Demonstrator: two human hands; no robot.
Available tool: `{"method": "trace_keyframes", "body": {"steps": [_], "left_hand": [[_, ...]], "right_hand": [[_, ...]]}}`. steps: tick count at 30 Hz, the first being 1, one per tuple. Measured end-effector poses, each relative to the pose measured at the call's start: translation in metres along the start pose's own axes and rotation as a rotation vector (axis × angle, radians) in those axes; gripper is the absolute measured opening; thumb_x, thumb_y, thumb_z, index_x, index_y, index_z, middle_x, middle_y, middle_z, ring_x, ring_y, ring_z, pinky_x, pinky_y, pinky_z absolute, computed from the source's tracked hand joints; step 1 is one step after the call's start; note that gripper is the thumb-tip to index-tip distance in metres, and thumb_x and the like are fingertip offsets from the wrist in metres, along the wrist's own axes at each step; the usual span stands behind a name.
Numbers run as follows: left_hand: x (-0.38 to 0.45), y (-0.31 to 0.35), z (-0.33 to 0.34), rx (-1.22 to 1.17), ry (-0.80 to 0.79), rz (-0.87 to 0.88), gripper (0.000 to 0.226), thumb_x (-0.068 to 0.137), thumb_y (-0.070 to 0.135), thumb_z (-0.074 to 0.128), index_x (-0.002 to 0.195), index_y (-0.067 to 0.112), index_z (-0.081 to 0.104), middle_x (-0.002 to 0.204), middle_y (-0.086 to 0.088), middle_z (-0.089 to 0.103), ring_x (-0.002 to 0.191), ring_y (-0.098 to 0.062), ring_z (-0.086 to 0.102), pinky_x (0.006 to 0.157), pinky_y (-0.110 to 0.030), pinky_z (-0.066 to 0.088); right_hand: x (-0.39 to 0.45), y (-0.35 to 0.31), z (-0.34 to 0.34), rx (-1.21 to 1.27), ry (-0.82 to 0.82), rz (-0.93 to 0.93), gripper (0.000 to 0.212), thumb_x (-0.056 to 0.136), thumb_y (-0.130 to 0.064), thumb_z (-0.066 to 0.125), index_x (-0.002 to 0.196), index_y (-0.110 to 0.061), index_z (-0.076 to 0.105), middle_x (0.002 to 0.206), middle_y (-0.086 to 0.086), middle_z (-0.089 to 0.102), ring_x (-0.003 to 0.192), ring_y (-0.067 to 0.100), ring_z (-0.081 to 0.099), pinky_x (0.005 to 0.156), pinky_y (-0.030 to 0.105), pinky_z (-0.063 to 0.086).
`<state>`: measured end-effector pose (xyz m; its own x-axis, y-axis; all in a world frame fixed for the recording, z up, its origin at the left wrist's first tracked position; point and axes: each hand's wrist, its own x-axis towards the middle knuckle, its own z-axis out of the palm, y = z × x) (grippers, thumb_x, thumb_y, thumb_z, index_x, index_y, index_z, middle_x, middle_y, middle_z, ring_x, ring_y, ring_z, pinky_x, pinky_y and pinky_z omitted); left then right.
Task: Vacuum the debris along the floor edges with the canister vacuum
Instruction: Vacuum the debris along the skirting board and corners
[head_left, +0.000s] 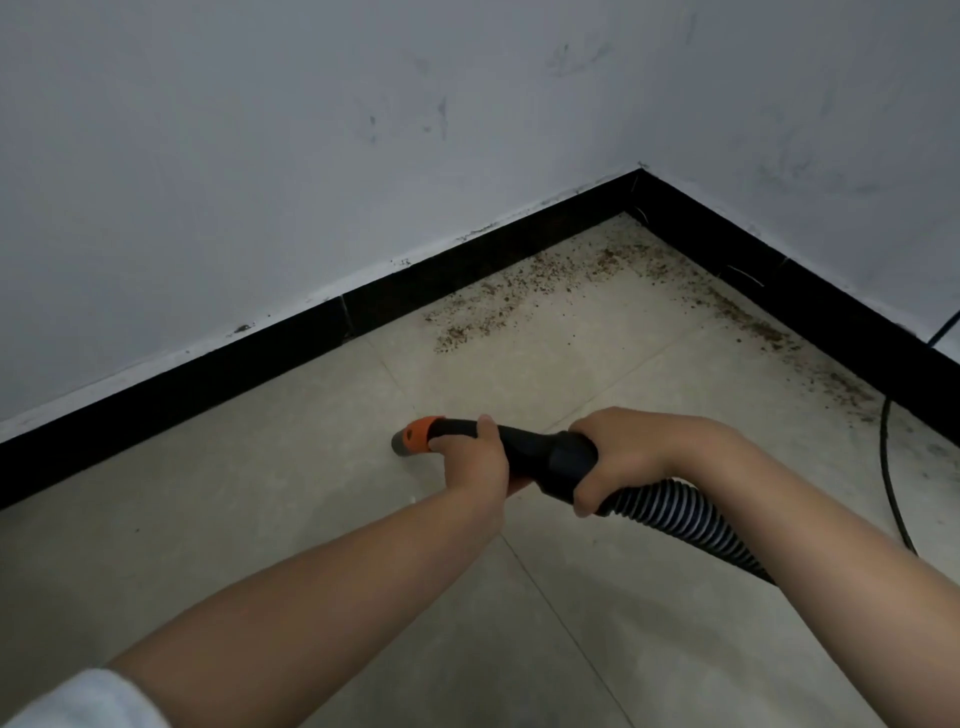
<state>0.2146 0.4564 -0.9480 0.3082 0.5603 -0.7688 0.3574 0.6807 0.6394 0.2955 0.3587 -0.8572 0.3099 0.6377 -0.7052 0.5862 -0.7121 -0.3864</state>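
I hold a black vacuum handle (540, 452) with an orange collar and a grey nozzle tip (402, 442) pointing left, low over the tiled floor. My left hand (475, 460) grips the handle just behind the orange collar. My right hand (628, 457) grips the thick rear end, where the ribbed hose (691, 525) begins and runs off to the lower right. Brown debris (519, 296) lies scattered on the tiles near the room corner and along the right skirting (810, 358). The nozzle is well short of the debris. The canister is out of view.
Black skirting board (208, 384) runs along both grey walls and meets at the corner (640, 179). A thin black cable (888, 467) lies on the floor at the right, close to the skirting. Pale tiles (260, 519) cover the floor in front of me.
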Motion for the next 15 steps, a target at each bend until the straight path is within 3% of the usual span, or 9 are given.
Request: {"method": "trace_keyframes", "body": {"steps": [4, 6, 11, 15], "left_hand": [[-0.003, 0.007, 0.0, 0.01, -0.133, 0.021, 0.055, 0.1, 0.031, 0.039, 0.145, 0.006, 0.018, 0.12, -0.016, 0.053, 0.091, -0.027, 0.058, 0.086, -0.04, 0.051], [-0.004, 0.018, 0.006, 0.032, -0.206, 0.051, 0.057, 0.1, 0.028, 0.039, 0.147, 0.009, 0.014, 0.128, -0.016, 0.05, 0.085, -0.023, 0.055, 0.08, -0.038, 0.052], [0.008, 0.034, 0.021, 0.072, -0.252, 0.068, 0.062, 0.099, 0.025, 0.042, 0.149, 0.013, 0.007, 0.138, -0.014, 0.042, 0.108, -0.03, 0.053, 0.081, -0.04, 0.053], [0.02, 0.039, 0.024, 0.144, -0.259, 0.102, 0.065, 0.1, 0.025, 0.04, 0.151, 0.016, 0.001, 0.145, -0.013, 0.033, 0.121, -0.032, 0.048, 0.082, -0.039, 0.051]], "right_hand": [[-0.004, 0.003, 0.002, -0.003, 0.046, 0.017, 0.026, 0.067, -0.032, 0.077, 0.078, -0.027, 0.054, 0.084, -0.007, 0.063, 0.075, 0.009, 0.063, 0.065, 0.024, 0.051], [-0.002, 0.007, 0.002, 0.008, 0.081, 0.026, 0.027, 0.069, -0.033, 0.076, 0.079, -0.026, 0.052, 0.083, -0.007, 0.06, 0.071, 0.006, 0.059, 0.062, 0.021, 0.049], [0.013, 0.02, 0.004, 0.099, 0.149, 0.042, 0.036, 0.07, -0.032, 0.077, 0.096, -0.017, 0.056, 0.084, -0.005, 0.06, 0.07, 0.005, 0.058, 0.063, 0.021, 0.049], [0.029, 0.027, 0.01, 0.167, 0.185, 0.026, 0.029, 0.07, -0.031, 0.076, 0.085, -0.021, 0.053, 0.08, -0.007, 0.06, 0.067, 0.004, 0.058, 0.06, 0.019, 0.048]]}}
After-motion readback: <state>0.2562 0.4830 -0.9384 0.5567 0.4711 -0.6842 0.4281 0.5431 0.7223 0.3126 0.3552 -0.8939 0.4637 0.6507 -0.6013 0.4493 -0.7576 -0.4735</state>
